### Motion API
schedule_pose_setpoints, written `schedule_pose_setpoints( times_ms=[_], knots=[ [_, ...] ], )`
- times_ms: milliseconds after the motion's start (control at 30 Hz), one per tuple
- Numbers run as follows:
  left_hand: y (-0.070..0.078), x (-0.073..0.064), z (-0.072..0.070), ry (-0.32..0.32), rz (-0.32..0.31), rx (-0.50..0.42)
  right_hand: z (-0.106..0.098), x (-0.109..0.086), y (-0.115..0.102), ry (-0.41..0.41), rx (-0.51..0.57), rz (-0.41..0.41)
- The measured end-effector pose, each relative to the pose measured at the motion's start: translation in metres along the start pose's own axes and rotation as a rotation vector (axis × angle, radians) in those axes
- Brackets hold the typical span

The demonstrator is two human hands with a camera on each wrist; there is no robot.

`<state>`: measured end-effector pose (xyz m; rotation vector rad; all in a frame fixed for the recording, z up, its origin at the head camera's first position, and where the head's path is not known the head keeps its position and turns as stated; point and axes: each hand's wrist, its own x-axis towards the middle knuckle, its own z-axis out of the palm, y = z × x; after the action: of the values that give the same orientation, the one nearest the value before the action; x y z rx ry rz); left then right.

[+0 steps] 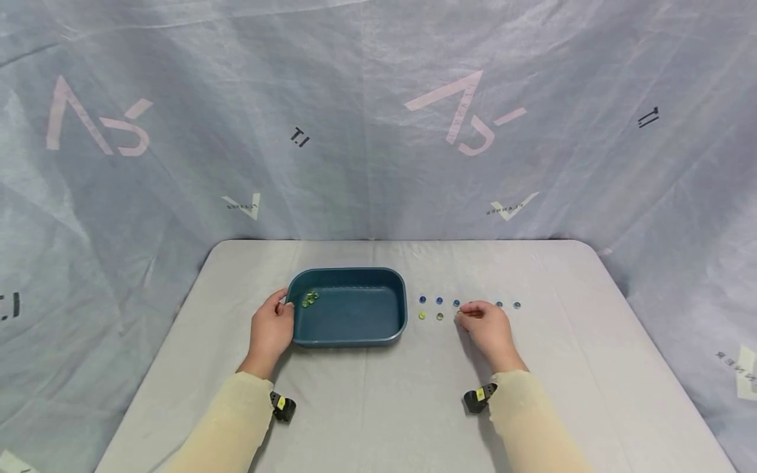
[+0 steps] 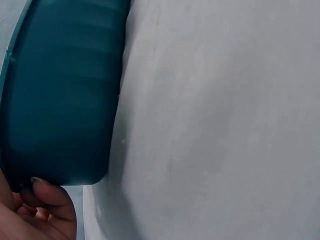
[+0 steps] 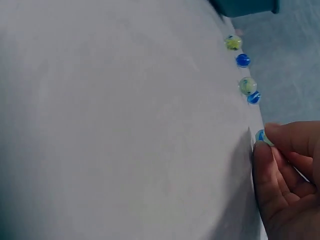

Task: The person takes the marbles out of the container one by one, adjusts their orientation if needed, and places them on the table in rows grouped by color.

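A dark teal plastic tray (image 1: 349, 343) stands left of the table's middle, with several yellow-green glass marbles (image 1: 310, 299) in its left end. My left hand (image 1: 273, 328) grips the tray's left rim, thumb at the top edge. In the left wrist view the fingers curl against the tray's end wall (image 2: 60, 115). To the right of the tray, my right hand (image 1: 487, 332) pinches a glass marble (image 3: 260, 136) between thumb and finger, low over the table. Beside it lie a green marble (image 1: 439, 316) and a yellow-green marble (image 1: 422, 316) in the front row.
Behind the front row runs a row of blue marbles (image 1: 439, 300), partly hidden by the right hand; a bluish marble (image 1: 517, 305) ends it on the right. A pale cloth covers the table (image 1: 367, 407). Grey printed curtains (image 1: 367, 164) hang behind and at both sides.
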<state>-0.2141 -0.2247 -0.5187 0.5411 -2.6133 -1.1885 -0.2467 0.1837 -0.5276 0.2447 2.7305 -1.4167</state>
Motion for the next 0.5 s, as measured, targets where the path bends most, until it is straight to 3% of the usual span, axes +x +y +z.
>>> schedule_pose_setpoints(
  times_ms=[133, 500],
  knots=[
    [-0.0004, 0.0000, 0.0006, 0.003, 0.006, -0.005, -0.0001, -0.0001, -0.0018, 0.023, -0.068, -0.014],
    [0.0015, -0.0016, -0.0007, -0.009, -0.006, -0.012, 0.0028, -0.0003, 0.0052, 0.031, -0.079, -0.011]
  ],
)
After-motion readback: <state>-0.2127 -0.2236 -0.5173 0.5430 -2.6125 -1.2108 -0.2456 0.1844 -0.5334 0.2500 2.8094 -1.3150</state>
